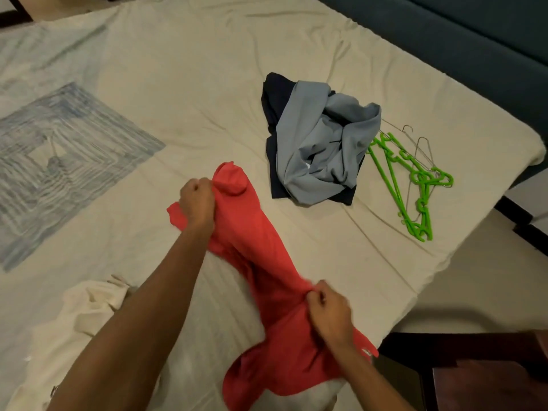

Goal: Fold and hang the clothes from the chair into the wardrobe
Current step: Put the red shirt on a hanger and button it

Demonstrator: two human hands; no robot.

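Red shirt [261,262] stretched over bed [184,84], bunched, not yet flat. Left hand [197,203] fists far end, right hand [330,312] pinches near end: likely pulling cloth taut to square it for folding. Open sheet beyond left hand gives room. Bed edge close by right hand. Grey-and-dark clothes pile [317,143] waits beyond, green hangers [412,185] just beside it.

We see two bare forearms reaching in from the bottom edge, with no sleeves on them. The left hand [197,203] and right hand [330,314] wear no gloves.
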